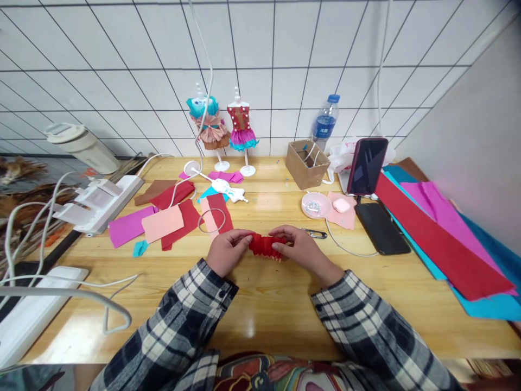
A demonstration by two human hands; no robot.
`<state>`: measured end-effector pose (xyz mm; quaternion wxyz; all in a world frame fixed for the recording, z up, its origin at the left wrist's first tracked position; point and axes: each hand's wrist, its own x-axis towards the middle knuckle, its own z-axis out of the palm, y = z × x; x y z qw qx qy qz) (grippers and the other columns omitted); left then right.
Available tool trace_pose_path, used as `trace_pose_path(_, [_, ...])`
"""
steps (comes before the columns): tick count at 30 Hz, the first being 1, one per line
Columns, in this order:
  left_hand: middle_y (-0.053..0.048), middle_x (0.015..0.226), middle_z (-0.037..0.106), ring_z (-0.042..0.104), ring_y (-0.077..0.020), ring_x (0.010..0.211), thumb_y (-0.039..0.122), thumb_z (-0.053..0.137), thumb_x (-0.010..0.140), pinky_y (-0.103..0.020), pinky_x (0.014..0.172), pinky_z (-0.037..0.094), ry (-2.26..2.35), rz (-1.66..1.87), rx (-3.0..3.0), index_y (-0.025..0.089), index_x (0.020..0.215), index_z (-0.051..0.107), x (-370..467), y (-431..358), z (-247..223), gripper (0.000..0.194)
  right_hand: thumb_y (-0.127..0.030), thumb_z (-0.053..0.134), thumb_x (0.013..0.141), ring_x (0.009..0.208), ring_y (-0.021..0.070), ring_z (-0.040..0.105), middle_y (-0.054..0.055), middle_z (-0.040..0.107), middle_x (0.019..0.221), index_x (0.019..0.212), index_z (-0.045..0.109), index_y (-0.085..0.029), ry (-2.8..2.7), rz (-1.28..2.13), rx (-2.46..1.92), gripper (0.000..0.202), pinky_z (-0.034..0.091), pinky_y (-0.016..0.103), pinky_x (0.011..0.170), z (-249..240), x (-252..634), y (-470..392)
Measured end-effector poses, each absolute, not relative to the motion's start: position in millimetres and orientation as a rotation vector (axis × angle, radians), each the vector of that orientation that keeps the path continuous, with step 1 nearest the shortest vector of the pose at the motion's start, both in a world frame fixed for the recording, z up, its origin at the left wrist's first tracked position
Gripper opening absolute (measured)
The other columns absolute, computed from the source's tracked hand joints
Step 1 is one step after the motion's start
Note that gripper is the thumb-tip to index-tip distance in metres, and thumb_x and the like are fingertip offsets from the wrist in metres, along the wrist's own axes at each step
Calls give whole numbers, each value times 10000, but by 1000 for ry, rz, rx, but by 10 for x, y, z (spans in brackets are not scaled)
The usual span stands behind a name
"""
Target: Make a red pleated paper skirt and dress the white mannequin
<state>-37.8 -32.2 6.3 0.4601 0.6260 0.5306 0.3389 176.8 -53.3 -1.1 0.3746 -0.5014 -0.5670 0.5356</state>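
Between both hands is a short strip of red crepe paper (pixel 264 246), gathered into ruffles, with a pale fringe along its lower edge. My left hand (pixel 228 251) pinches its left end between thumb and fingers. At the other end, my right hand (pixel 304 251) closes on the paper, thumb in front and fingers behind. A small pair of snips (pixel 315 233) lies just beyond my right hand, partly hidden by it. Past my left hand are a thin ring (pixel 211 221) and cut pieces of red and pink paper (pixel 163 224). A white mini dress form (pixel 228 190) lies on its side behind them.
Two dressed mini mannequins (pixel 243 127) stand by the tiled wall. To the right are a cardboard box (pixel 307 165), water bottle (pixel 326 120), pink dish (pixel 315 206), phones (pixel 382 229) and long coloured paper sheets (pixel 439 239). Power strips (pixel 101 203) and cables occupy the left.
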Motion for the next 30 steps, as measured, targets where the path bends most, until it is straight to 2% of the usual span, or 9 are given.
trace_pose_path(11, [-95,930,760,698,-221,852,564,643,758,-331,795,558,1386,908,1497,132,988,717,-440,-275,45,495,-169,662,722,802,153,671,47,729,905,1006,675,-176,-1502,1283,-1352,285,531,305,747,-13,1807,-501])
trace_pose_path(18, [-102,916,757,693,-217,812,602,662,725,-323,746,549,1312,859,1418,126,998,705,-408,-284,-17,550,-210,649,744,716,147,643,42,723,830,941,696,-171,-1535,1263,-1365,206,509,296,698,-41,1786,-497])
trace_pose_path(24, [-78,853,752,679,-205,777,515,656,741,-313,729,535,1316,777,1450,143,919,707,-358,-308,3,416,-242,632,739,677,134,610,22,701,778,853,677,-174,-1502,1303,-1331,140,487,270,644,-27,1770,-517])
trace_pose_path(27, [-76,853,743,670,-209,790,474,633,774,-322,753,522,1296,782,1524,150,883,705,-387,-359,136,349,-286,647,739,668,127,582,41,702,869,932,679,-180,-1510,1188,-1350,223,486,267,623,14,1785,-538])
trace_pose_path(30, [-84,1044,726,641,-219,990,413,626,822,-329,916,469,1181,843,1574,167,929,708,-483,-446,323,280,-333,630,755,755,145,577,81,666,1042,1089,638,-191,-1386,964,-1390,363,505,271,617,86,1823,-479])
